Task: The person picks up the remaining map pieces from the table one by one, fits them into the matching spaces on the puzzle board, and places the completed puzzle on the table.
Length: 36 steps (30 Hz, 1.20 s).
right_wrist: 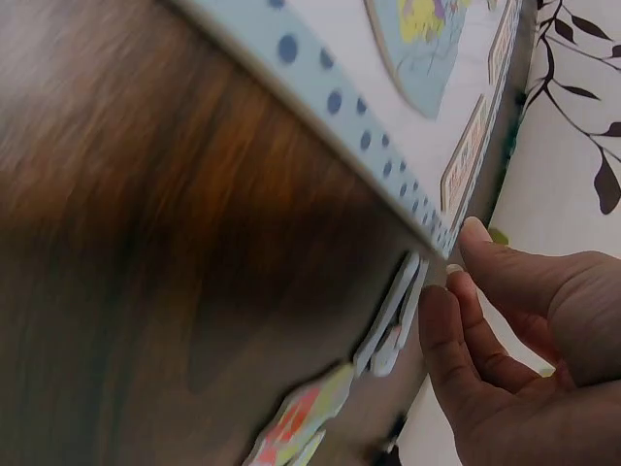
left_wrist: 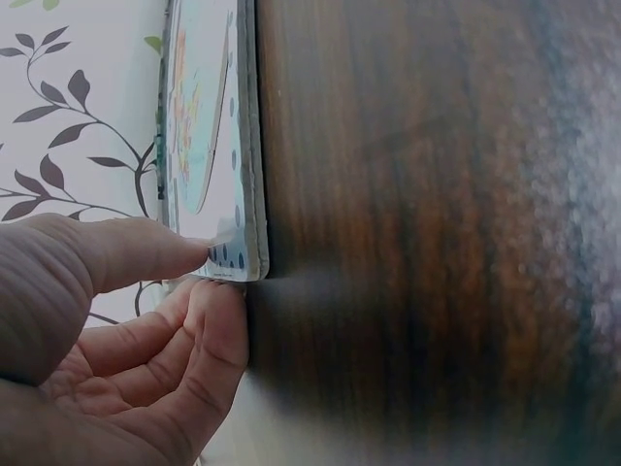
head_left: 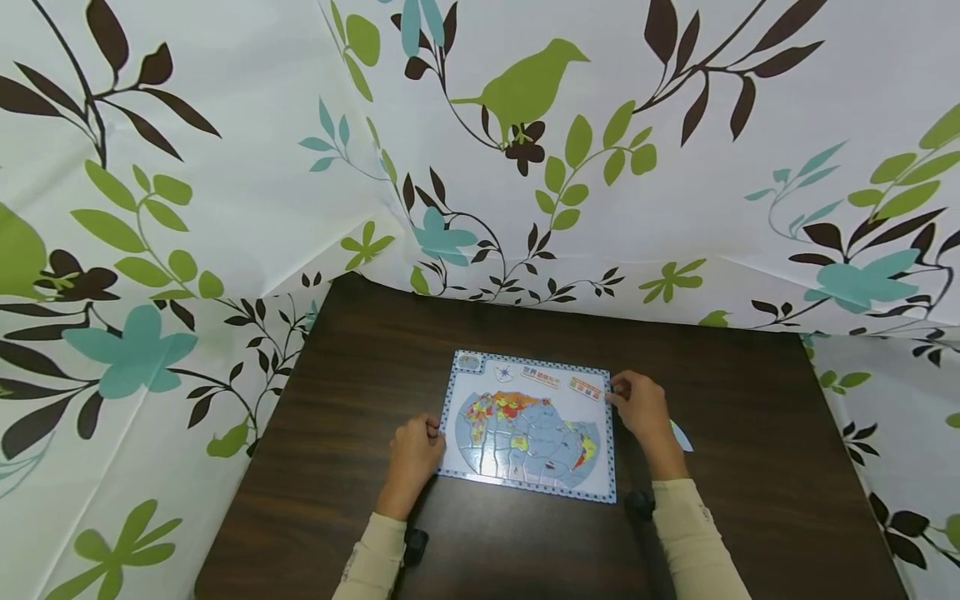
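A world-map jigsaw puzzle (head_left: 536, 375) with a blue dotted border lies on the dark table. Fitted pieces cover much of its oval, while the upper right part of the oval shows white. My left hand (head_left: 414, 454) pinches the board's left edge; in the left wrist view the thumb (left_wrist: 146, 250) lies on the border and the fingers are bent against the edge. At the opposite edge, near the upper right corner, my right hand (head_left: 643, 407) holds the board between thumb (right_wrist: 514, 272) and fingertips. Loose puzzle pieces (right_wrist: 301, 417) lie beside the board, partly hidden by my right wrist in the head view.
The brown wood-grain table (head_left: 337, 375) spreads around the board. White sheeting with leaves and a bird (head_left: 528, 83) hangs behind the table and at both sides. Dark straps with small devices (head_left: 415, 546) sit at my wrists.
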Tool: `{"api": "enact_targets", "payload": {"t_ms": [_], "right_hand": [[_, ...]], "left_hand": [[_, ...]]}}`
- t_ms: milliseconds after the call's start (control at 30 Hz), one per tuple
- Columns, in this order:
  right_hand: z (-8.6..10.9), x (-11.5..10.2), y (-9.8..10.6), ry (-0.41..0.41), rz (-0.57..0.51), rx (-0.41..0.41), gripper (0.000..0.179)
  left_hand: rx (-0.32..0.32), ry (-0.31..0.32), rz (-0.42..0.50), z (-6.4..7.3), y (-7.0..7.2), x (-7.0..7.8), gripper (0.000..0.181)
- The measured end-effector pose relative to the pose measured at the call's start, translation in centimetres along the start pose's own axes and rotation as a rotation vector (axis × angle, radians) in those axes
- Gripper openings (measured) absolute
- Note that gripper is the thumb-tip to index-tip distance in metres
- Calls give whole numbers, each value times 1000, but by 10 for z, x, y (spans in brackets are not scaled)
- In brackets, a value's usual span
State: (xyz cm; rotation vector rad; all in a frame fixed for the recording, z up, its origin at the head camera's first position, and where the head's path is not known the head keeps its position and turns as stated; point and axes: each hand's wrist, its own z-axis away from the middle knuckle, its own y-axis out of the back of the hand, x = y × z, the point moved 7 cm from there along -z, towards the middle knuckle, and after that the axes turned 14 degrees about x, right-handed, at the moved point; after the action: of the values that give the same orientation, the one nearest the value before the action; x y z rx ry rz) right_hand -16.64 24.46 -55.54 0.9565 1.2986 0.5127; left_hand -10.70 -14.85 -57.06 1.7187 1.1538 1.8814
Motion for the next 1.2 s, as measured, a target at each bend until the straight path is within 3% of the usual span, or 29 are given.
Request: {"api": "enact_targets", "payload": {"t_ms": [667, 867, 1200], "right_hand": [[10, 27, 27, -22, 49, 22, 30], [14, 33, 35, -21, 62, -1, 34], [19, 44, 43, -54, 94, -20, 37]], "left_hand": [[-20, 18, -1, -2, -3, -1, 13], [-3, -6, 0, -3, 0, -1, 14], [-35, 12, 11, -4, -1, -2, 14]]}}
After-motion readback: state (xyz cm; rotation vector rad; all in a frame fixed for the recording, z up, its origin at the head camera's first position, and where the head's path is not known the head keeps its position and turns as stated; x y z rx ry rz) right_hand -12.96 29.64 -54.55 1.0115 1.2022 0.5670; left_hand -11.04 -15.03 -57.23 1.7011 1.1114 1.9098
